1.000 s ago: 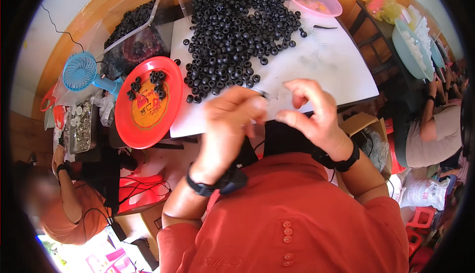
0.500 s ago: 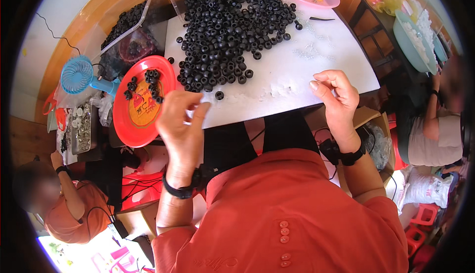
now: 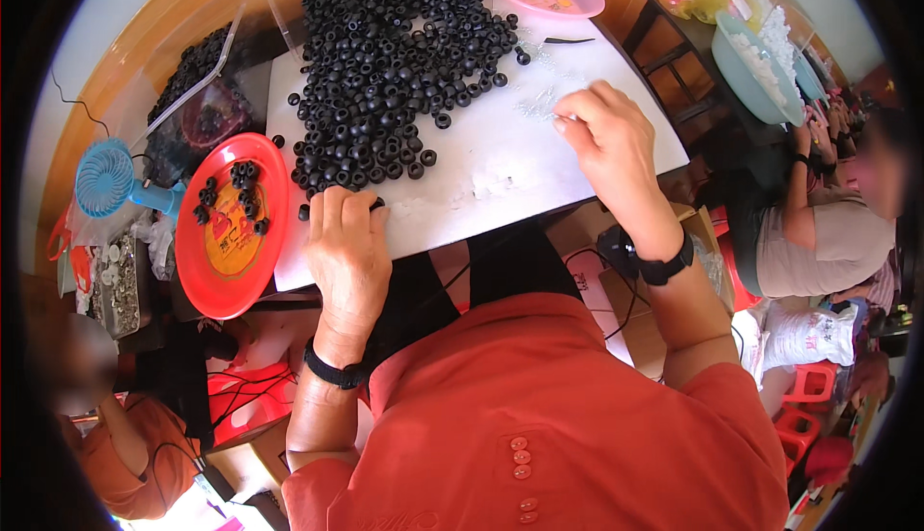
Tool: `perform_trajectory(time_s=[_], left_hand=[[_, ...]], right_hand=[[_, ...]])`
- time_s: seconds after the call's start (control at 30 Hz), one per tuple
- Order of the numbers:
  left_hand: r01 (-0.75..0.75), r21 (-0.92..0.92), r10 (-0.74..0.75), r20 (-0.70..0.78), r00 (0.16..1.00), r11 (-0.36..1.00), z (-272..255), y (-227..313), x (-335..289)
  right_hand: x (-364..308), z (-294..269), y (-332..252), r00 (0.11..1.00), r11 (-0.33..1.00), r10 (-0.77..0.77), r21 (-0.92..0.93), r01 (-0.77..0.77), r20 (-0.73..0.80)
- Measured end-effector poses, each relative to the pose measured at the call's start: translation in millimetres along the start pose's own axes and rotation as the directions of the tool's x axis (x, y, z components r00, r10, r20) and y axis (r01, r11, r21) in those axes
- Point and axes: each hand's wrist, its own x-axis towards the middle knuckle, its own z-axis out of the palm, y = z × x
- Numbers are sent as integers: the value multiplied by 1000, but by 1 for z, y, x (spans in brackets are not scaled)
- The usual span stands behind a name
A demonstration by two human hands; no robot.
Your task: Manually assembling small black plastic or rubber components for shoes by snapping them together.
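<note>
A large heap of black round beads (image 3: 385,69), each with a hole, covers the far left part of the white tabletop (image 3: 462,184). At the heap's near edge my left hand (image 3: 348,247) bends down, its thumb and forefinger closed around one black bead (image 3: 376,204). My right hand (image 3: 616,141) hovers over the right side of the table. Its thumb and forefinger come together beside scattered small clear pieces (image 3: 537,103); whatever lies between those fingertips is too small to make out. Left of my left hand, a red plate (image 3: 197,276) carries several joined clusters of black beads (image 3: 245,177).
A pink bowl (image 3: 587,6) stands at the table's far edge, near a thin dark tool (image 3: 568,41). A blue fan (image 3: 106,177) and a clear bin (image 3: 207,78) sit left. Right are a teal basin (image 3: 741,74) and a seated person (image 3: 828,233); another person (image 3: 135,444) sits lower left.
The view has shifted, moving the table leftward in it. My left hand has come down onto the loose bead by the heap. My right hand has reached farther out, toward the clear pieces.
</note>
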Motion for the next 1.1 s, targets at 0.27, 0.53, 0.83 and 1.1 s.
perform_trajectory(time_s=[0.27,0.53,0.83,1.1], left_hand=[[-104,-10,105,44,994,994,0,5,1],[-40,-14,41,25,999,999,3,4,-1],[-25,-125,24,-7,1000,992,0,2,0],[-93,-16,94,76,993,996,1,14,2]], right_hand=[[39,35,10,963,948,13,-309,73,268],[55,56,21,920,974,-10,-206,98,391],[54,51,13,919,972,-50,-191,134,391],[46,55,12,933,973,-77,-177,147,351]])
